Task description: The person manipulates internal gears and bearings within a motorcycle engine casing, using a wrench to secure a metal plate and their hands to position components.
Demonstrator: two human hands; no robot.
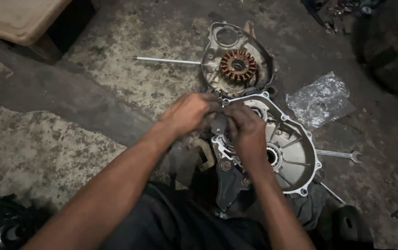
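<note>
Both hands, left hand (187,112) and right hand (244,127), had fingers pinching a small dark part (218,123) over the crankcase cover (291,153) mid-floor; seating it looked next, needing careful alignment.

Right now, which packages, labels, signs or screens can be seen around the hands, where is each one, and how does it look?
Plastic bag: the only package in view; it lies on the stained concrete floor, right of the engine cover that the right hand and left hand work over; clear, crumpled, shiny, irregular in shape.
Labels, signs, screens: none visible.
</note>
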